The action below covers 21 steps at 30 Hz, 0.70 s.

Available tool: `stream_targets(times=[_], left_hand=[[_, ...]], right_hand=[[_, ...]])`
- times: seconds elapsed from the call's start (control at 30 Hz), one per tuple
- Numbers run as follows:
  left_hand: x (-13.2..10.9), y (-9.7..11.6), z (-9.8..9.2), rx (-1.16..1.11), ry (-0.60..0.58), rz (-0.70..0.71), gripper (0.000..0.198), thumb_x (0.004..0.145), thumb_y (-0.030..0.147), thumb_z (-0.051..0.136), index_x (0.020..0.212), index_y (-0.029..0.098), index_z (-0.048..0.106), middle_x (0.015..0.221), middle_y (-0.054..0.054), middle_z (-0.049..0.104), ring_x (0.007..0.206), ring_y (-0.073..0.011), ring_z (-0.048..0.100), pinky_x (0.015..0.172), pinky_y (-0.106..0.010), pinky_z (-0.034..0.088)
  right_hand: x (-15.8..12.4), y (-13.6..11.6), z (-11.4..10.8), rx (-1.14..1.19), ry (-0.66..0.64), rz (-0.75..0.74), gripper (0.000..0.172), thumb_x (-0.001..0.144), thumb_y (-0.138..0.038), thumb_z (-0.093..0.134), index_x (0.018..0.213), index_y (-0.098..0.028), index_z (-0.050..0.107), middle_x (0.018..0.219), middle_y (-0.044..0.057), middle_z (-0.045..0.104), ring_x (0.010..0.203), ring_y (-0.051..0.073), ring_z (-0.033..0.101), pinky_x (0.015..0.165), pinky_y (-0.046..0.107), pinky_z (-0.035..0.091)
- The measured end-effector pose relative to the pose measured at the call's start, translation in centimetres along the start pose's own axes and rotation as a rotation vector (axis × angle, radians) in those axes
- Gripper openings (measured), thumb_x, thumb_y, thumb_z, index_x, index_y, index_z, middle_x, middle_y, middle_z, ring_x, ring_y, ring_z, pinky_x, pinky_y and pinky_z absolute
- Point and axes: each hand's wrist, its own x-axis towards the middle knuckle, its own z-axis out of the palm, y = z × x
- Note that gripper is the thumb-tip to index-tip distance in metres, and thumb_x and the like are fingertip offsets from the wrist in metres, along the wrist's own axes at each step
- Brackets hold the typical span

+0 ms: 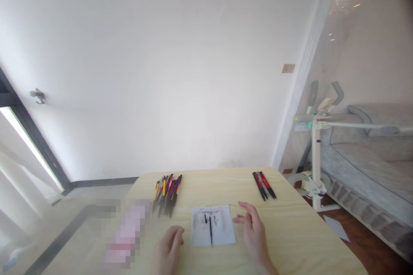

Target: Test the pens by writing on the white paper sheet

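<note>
A white sheet of paper [197,236] with dark and reddish scribbles lies near the front of the table. On it rest a thin black pen or refill [211,230] and a short black piece [205,219], perhaps a cap. To the paper's left is my left hand [170,247], its fingers curled together; whatever they may hold is hidden. My right hand [254,227] hovers by the paper's right edge, fingers stretched and apart, holding nothing. A pile of mixed pens [166,192] lies at the back left. Several red and black pens [264,184] lie side by side at the back right.
The pale wooden table [297,236] has rounded corners and stands close to a white wall [180,73]. Right of it are exercise equipment [316,163] and a grey sofa [371,154]. A blurred pink patch [129,234] shows beyond the table's left edge.
</note>
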Motion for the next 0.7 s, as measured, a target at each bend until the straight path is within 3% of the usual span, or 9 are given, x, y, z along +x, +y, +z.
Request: stream_targets(times=[0.1, 0.23, 0.4, 0.57, 0.7], left_hand=[[0.0, -0.2, -0.1, -0.099, 0.066, -0.024, 0.037, 0.072, 0.055, 0.050, 0.079, 0.019, 0.057, 0.059, 0.003, 0.055, 0.044, -0.0124, 0.048, 0.042, -0.023, 0.040], [0.2, -0.9, -0.3, -0.146, 0.121, -0.060, 0.037, 0.070, 0.056, 0.053, 0.073, 0.019, 0.057, 0.054, 0.003, 0.052, 0.049, -0.0138, 0.051, 0.042, -0.021, 0.039], [0.4, -1.5, -0.4, -0.157, 0.061, -0.055, 0.035, 0.074, 0.051, 0.051, 0.066, 0.017, 0.058, 0.056, 0.001, 0.056, 0.053, -0.0151, 0.054, 0.049, -0.023, 0.042], [0.8, -2.0, -0.7, -0.059, 0.089, -0.004, 0.035, 0.073, 0.048, 0.053, 0.087, 0.017, 0.062, 0.067, -0.002, 0.063, 0.071, -0.0220, 0.060, 0.069, -0.031, 0.045], [1.1, -2.4, -0.5, -0.008, 0.011, 0.032, 0.032, 0.077, 0.043, 0.051, 0.094, 0.017, 0.059, 0.072, -0.004, 0.064, 0.077, -0.0231, 0.061, 0.075, -0.034, 0.045]], right_hand=[[-0.2, 0.3, 0.2, 0.028, -0.029, -0.044, 0.028, 0.082, -0.024, 0.032, 0.101, -0.018, 0.052, 0.102, 0.010, 0.063, 0.074, 0.018, 0.066, 0.076, 0.032, 0.049], [-0.2, 0.5, 0.5, -0.019, -0.039, -0.123, 0.033, 0.074, -0.017, 0.039, 0.104, -0.018, 0.051, 0.105, 0.010, 0.060, 0.090, 0.020, 0.061, 0.082, 0.033, 0.047], [-0.1, 0.1, 0.7, -0.105, -0.037, -0.217, 0.022, 0.074, -0.019, 0.044, 0.094, -0.019, 0.053, 0.099, 0.010, 0.058, 0.094, 0.021, 0.056, 0.083, 0.033, 0.047], [-0.3, -0.7, 0.7, -0.137, -0.069, -0.262, 0.013, 0.075, -0.019, 0.044, 0.083, -0.019, 0.055, 0.085, 0.006, 0.058, 0.085, 0.019, 0.056, 0.079, 0.030, 0.047], [-0.4, -1.3, 0.6, -0.158, -0.087, -0.250, 0.011, 0.076, -0.019, 0.044, 0.078, -0.019, 0.054, 0.081, 0.005, 0.057, 0.082, 0.018, 0.056, 0.076, 0.028, 0.046]])
